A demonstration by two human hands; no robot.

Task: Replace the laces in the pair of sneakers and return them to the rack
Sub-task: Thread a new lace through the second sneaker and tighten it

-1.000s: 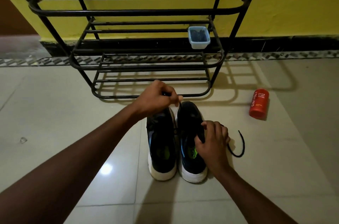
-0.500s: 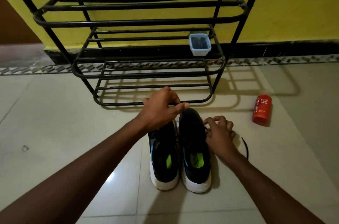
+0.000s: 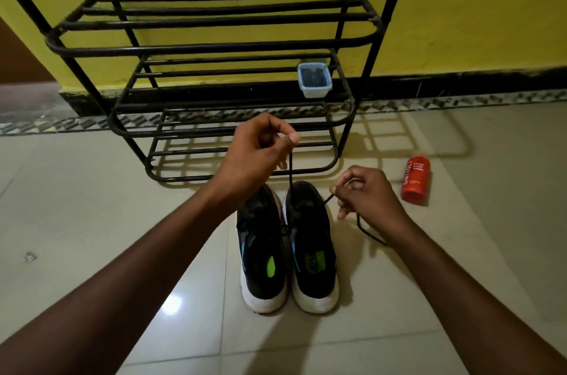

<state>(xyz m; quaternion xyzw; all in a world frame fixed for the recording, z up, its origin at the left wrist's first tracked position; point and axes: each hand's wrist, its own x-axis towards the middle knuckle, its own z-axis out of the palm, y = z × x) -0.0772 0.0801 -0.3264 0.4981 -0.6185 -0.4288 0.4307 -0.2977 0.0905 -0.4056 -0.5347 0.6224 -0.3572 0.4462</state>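
The left hand is pinching one end of a black lace between thumb and fingers and holding it up, just in front of the rack. The right hand is gripping the other end of the same lace, low and to the right of the shoes. The lace is running down from both hands into the front of the right sneaker, and its loose tail is trailing on the floor under the right wrist.

Judging by this, the person is working the lace through the eyelets nearest the toe. To do it well, the two ends should be evened out before the next crossing, each pull kept smooth and snug, and the shoe kept from sliding on the glossy tiles.

The pair is standing side by side on the floor, toes pointing toward the rack, just short of its bottom shelf. The shoes are black with white soles and green insole marks. The left sneaker is partly hidden by the left wrist; whether it is laced I cannot tell.
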